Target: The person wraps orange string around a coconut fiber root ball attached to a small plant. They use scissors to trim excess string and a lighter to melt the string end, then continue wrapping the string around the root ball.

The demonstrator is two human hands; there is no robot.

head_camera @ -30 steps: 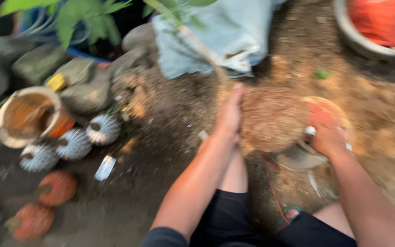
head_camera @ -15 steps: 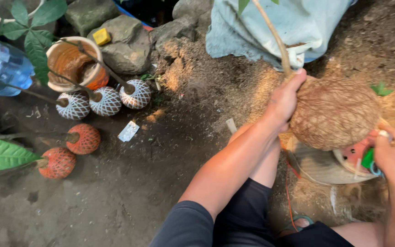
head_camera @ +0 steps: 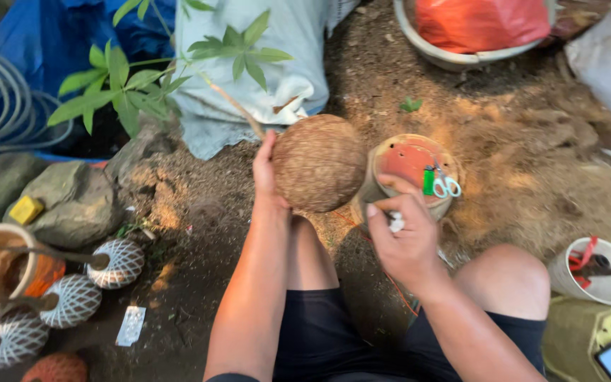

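Left hand (head_camera: 266, 173) was pressed against the left side of a round fibre-wrapped root ball (head_camera: 318, 163), fingers closed on it, holding it off the ground above the knees. A thin stem (head_camera: 229, 101) rose from the ball's top, slanting up and left to green leaves (head_camera: 118, 85). Right hand (head_camera: 404, 237) was apart from the left, just right of the ball, fingers pinched on a small white object (head_camera: 395, 222); what it was could not be told. Beyond that hand stood a round pot (head_camera: 410, 170) with a red inside, small green-handled scissors (head_camera: 441, 184) lying on its rim.

Far side: pale sack (head_camera: 277, 56) on loose brown soil, and a basin (head_camera: 461, 58) holding red plastic. Left: grey rocks (head_camera: 72, 201), three white net-wrapped balls (head_camera: 72, 297), coiled hose (head_camera: 1, 99). Near right: a white cup (head_camera: 595, 272) with red string.
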